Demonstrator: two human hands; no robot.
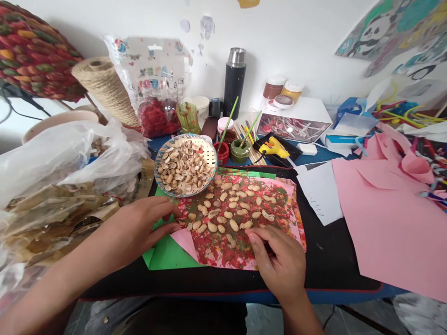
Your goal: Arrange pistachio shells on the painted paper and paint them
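Observation:
A pink sheet smeared with red and green paint point(279, 204) lies on the black mat, with several pistachio shells point(226, 209) laid out on it. My left hand point(139, 230) rests on the sheet's left edge, fingers curled and pressed down on the paper over a green sheet point(167, 256). My right hand point(279, 263) lies on the sheet's lower right part, fingers bent together with their tips by the lowest shells; I cannot make out anything held. A woven bowl point(209, 153) full of shells stands just behind the painted sheet.
Clear plastic bags point(63, 158) with dried leaves crowd the left. Behind stand a twine cone point(104, 86), a black flask point(234, 83), paint pots with brushes point(240, 150) and a yellow glue gun point(275, 149). White paper point(319, 193) and pink paper point(391, 218) cover the right.

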